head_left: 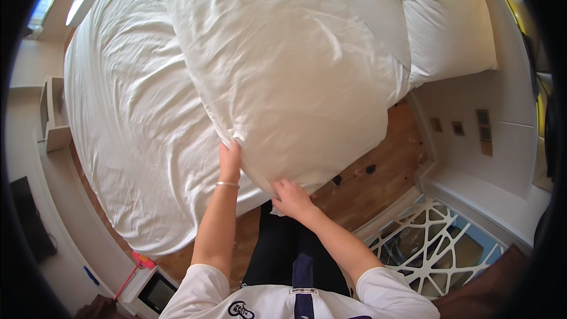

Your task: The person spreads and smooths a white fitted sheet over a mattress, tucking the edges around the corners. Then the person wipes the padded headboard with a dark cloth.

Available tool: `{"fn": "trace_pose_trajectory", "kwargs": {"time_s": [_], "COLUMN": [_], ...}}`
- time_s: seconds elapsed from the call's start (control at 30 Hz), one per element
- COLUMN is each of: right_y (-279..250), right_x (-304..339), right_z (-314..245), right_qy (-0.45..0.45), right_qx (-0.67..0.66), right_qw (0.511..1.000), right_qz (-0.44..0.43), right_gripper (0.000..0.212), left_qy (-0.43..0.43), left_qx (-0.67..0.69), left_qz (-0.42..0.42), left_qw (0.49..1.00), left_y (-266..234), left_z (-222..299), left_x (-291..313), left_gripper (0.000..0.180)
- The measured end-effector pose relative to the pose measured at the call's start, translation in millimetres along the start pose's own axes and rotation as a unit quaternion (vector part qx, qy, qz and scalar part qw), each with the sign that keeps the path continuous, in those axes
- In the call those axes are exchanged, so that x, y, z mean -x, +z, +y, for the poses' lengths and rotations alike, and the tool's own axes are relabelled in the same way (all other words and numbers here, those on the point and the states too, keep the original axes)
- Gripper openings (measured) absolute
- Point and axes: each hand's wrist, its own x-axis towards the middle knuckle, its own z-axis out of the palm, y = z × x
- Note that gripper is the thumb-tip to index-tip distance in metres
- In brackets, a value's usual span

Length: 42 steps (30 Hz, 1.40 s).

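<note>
A white duvet [289, 88] lies across the bed, its edge running diagonally toward me. My left hand [231, 156], with a pale bangle on the wrist, is closed on that edge. Lower and to the right, my right hand [290, 199] grips the same edge near its corner, close to my legs. Beneath and left of the duvet spreads a wrinkled white sheet [130, 118], which hangs down at the near left. A white pillow [452, 29] rests at the bed's right end. Both hands' fingertips are partly hidden in the cloth.
Wooden floor [384, 171] shows right of the bed, with small dark items on it. A white lattice panel [434, 251] stands at the lower right. Wall switches [484, 133] are on the right. At the left are a dark screen [32, 218] and a red-handled tool [127, 280].
</note>
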Motion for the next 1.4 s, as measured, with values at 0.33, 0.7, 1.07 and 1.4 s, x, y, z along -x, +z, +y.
{"fn": "trace_pose_trajectory", "kwargs": {"time_s": [0.33, 0.7, 1.07, 1.4], "right_y": [-117.3, -175.6, -297.7, -286.0], "right_x": [-32.1, -100.3, -70.5, -48.5], "right_z": [102.7, 205.6, 231.0, 283.2], "right_qy": [0.215, 0.325, 0.153, 0.216], "right_qx": [0.025, 0.048, 0.04, -0.143], "right_qw": [0.914, 0.888, 0.868, 0.951], "right_qz": [0.343, 0.323, 0.471, 0.172], "right_gripper": [0.028, 0.01, 0.008, 0.03], "left_qy": [0.139, 0.47, 0.539, 0.509], "left_qx": [-0.346, -0.435, -0.458, -0.596], "left_qz": [0.088, -0.178, -0.187, -0.225], "left_qw": [0.924, 0.747, 0.682, 0.579], "left_y": [77.0, 213.0, 353.6, 422.0], "left_z": [0.3, 101.5, 159.3, 139.2], "left_x": [37.8, 10.1, 18.6, -14.7], "left_gripper": [0.072, 0.063, 0.068, 0.01]}}
